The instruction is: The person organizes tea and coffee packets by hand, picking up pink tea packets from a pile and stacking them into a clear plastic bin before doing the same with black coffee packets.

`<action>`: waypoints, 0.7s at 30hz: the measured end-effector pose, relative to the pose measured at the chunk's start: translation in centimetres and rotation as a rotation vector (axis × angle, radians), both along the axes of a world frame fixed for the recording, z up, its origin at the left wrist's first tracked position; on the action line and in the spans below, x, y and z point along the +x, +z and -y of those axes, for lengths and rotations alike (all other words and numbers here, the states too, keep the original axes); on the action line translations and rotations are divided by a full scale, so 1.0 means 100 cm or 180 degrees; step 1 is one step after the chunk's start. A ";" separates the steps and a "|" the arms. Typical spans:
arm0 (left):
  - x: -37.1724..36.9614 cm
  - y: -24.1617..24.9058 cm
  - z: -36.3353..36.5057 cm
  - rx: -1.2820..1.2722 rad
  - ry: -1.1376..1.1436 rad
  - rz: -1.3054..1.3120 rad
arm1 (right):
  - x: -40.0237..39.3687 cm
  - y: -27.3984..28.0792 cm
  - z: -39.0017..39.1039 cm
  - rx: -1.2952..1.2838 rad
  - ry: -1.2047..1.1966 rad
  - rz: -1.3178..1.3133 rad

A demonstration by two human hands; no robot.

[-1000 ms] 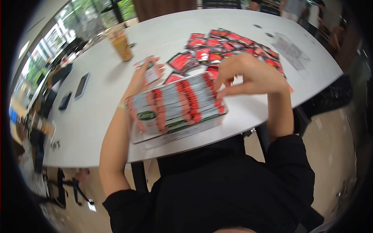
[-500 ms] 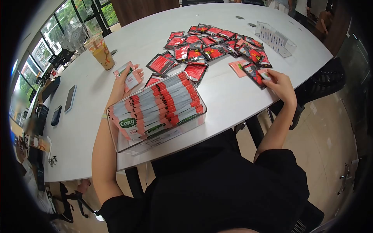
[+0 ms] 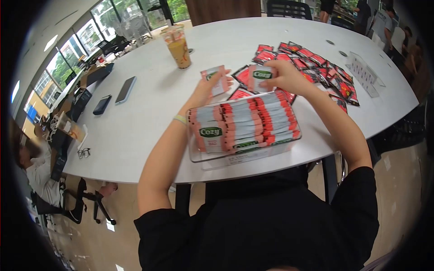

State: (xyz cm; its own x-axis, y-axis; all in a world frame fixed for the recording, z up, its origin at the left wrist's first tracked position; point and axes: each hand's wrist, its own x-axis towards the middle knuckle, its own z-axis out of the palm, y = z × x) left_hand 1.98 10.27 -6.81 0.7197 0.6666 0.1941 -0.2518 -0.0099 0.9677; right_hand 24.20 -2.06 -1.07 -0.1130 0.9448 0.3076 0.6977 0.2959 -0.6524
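My left hand (image 3: 209,88) holds a pink and white Cozy packet (image 3: 219,80) beyond the back left corner of a clear box. Just to its right, my right hand (image 3: 289,79) pinches another Cozy packet (image 3: 261,77) by its right side. The clear box (image 3: 244,159) stands near the table's front edge, filled with rows of pink, white and red packets (image 3: 244,122). Behind and right of the hands, black and red sachets (image 3: 312,63) lie in a loose pile, partly hidden by my right hand.
A cup with an orange drink (image 3: 180,53) stands at the back left. On the left lie a phone (image 3: 125,90), a dark case (image 3: 102,105) and glasses (image 3: 84,153). An acrylic holder (image 3: 364,74) is at the right. A seated person (image 3: 43,174) is at far left.
My right hand has come from the sachet pile to beside my left hand, now with a Cozy packet. The view has turned left, so the table things appear further right.
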 end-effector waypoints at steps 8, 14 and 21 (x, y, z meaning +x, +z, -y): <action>0.002 0.004 0.005 0.0950 0.0226 -0.0992 | -0.043 -0.019 -0.066 0.0055 0.0295 0.0112; 0.001 -0.013 -0.011 0.0713 0.0569 -0.1341 | 0.030 0.005 -0.032 0.0451 -0.0343 0.0450; 0.006 -0.006 -0.008 -0.0788 0.0163 0.0496 | 0.088 0.013 0.081 -0.0903 -0.1598 0.1319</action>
